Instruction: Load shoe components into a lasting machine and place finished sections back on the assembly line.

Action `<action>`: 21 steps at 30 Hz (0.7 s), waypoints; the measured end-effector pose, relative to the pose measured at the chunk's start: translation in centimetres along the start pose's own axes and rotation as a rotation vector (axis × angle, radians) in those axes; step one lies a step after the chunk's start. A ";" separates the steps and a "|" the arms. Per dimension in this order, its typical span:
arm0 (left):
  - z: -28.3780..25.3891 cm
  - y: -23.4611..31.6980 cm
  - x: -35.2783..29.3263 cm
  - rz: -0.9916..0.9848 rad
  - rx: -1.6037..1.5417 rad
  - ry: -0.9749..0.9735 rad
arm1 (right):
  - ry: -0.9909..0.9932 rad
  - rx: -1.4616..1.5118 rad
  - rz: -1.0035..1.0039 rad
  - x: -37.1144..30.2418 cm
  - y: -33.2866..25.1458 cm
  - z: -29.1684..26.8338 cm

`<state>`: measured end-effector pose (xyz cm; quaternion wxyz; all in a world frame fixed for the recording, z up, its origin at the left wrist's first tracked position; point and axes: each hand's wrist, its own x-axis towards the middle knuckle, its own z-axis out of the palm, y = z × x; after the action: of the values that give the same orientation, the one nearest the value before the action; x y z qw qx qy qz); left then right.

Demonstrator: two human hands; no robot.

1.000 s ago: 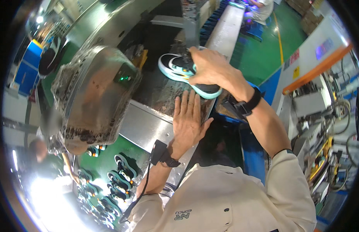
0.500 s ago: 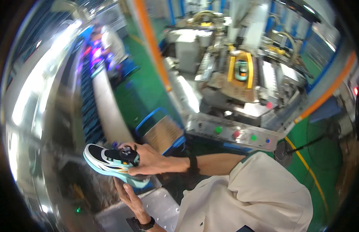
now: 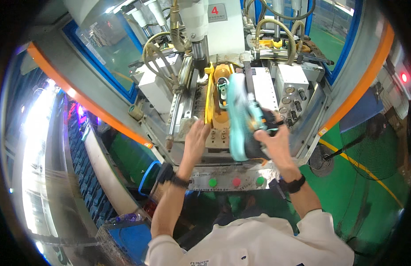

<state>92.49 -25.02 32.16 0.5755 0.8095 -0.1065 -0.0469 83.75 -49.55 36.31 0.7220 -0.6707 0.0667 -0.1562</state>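
My right hand [image 3: 278, 142] grips a sneaker [image 3: 237, 122] by its dark collar. The shoe is tilted on edge, its mint-green sole facing left, and it is a little blurred. It hangs in front of a press machine, covering part of it. A second sneaker [image 3: 222, 92] sits inside the machine, between yellow side bars [image 3: 210, 95]. My left hand [image 3: 196, 139] is empty, fingers stretched out near the lower end of the left yellow bar. Whether the fingertips touch the bar, I cannot tell.
A front panel [image 3: 198, 183] with green and red buttons runs below the machine's opening. Orange-edged frame posts [image 3: 90, 106] flank it. A conveyor [image 3: 101, 166] lies to the left, with a blue-topped box [image 3: 125, 241] near it. At right stands a fan [image 3: 369, 150].
The view has turned from the conveyor side to face the machine. The sneaker has moved with my right hand to the machine's front. My left hand has come away from the shoe.
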 end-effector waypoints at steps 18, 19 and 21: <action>7.7 -13.0 26.1 -0.397 -0.209 0.157 | 0.368 -0.567 0.004 17.7 -0.9 -4.6; 7.7 -11.3 24.1 -0.456 -0.582 0.052 | 0.361 -0.645 0.076 20.1 -1.1 -4.4; 5.1 -7.6 18.1 -0.390 -0.710 -0.073 | 0.300 -0.970 0.123 25.3 -0.3 -3.0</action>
<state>110.00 -31.39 24.13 0.7955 0.5632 0.0514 -0.2177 106.62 -60.35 39.19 0.3180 -0.8937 0.2735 -0.1590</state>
